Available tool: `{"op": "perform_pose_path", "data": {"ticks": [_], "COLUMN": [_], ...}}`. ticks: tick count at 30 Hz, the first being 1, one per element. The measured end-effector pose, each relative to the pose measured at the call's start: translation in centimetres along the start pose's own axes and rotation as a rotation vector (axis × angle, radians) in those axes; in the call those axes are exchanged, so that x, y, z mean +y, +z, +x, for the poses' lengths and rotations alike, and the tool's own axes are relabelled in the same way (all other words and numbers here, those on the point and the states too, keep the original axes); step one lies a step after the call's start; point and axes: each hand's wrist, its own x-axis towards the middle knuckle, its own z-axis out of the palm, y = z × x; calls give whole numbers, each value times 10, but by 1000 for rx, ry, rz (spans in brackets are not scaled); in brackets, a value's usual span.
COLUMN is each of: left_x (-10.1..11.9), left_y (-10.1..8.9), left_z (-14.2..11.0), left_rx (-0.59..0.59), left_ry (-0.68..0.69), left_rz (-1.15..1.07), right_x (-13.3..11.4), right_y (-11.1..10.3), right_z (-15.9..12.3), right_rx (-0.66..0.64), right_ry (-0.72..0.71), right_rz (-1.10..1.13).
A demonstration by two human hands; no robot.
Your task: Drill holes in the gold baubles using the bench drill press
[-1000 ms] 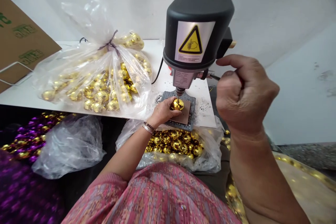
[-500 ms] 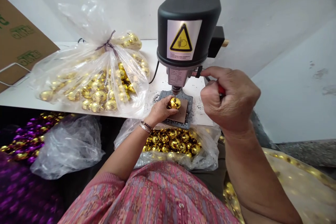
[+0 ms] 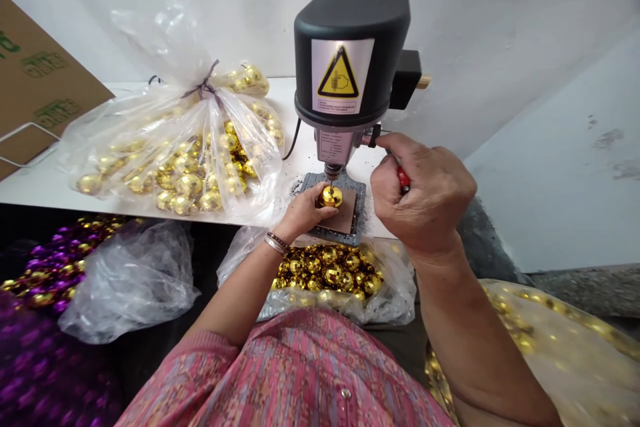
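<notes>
My left hand (image 3: pixel 303 213) holds a gold mirrored ball (image 3: pixel 332 196) down on a brown pad (image 3: pixel 346 211), which lies on the grey cast base (image 3: pixel 311 181) of a black bench drill (image 3: pixel 350 47). The thin drill bit (image 3: pixel 330 181) reaches the top of the ball. My right hand (image 3: pixel 423 192) grips the drill's red-handled feed lever (image 3: pixel 403 180) at its side, and my fingers hide most of the lever.
A tied clear bag of gold balls (image 3: pixel 175 160) stands left of the drill on a white table (image 3: pixel 380 180) strewn with dark drill dust. An open bag of gold balls (image 3: pixel 325 273) lies below the edge. Purple-and-gold ornaments (image 3: pixel 55 267) and a cardboard box (image 3: pixel 45 73) are at the left.
My right hand has moved left and closer to the drill, and its red lever handle now shows. The left hand still presses the ball under the bit.
</notes>
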Motion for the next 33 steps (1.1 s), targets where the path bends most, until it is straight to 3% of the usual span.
{"op": "perform_pose_path", "data": {"ticks": [10,19,33], "left_x": [-6,-9,-10], "left_y": [2,4,6], "left_z": [-1,-1,-2], "left_rx": [2,9,1], "left_ry": [22,13,8], "left_rz": [-68,-27,13], "right_x": [4,1,4], "right_y": [-6,-2,6], "right_z": [3,1,-20], "right_rx": [-96,11,67], "right_ry": [-26,-78,-120], "right_rz": [10,49,65]}}
